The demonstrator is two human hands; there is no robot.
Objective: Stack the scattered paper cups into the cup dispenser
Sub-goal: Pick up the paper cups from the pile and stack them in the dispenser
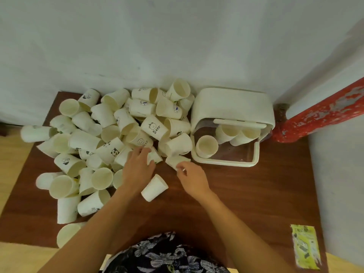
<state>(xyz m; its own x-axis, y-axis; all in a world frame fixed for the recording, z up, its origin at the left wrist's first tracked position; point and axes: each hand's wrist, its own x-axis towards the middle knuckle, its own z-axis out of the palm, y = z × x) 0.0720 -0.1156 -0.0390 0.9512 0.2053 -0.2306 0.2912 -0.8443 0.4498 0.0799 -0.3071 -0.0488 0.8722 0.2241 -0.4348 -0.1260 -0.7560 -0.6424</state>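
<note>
- Brown tabletop [246, 194] stands against a pale wall [177, 36].
- Cups [88, 142] lie heaped over the left and far middle, most on their sides, some printed with a bear or panda.
- Left hand [137, 166] rests at the heap's near edge, fingers curled round a small cup [154, 155].
- One cup [154, 187] lies alone on its side between the wrists.
- Right hand [192, 177] pinches a tipped cup [176, 160] just beside the dispenser.
- White dispenser [232, 107] sits far right, lid raised, with three cups [206, 145] inside.
- Red post [323, 113] slants at the far right.
- Green packet [305, 249] lies near right.
</note>
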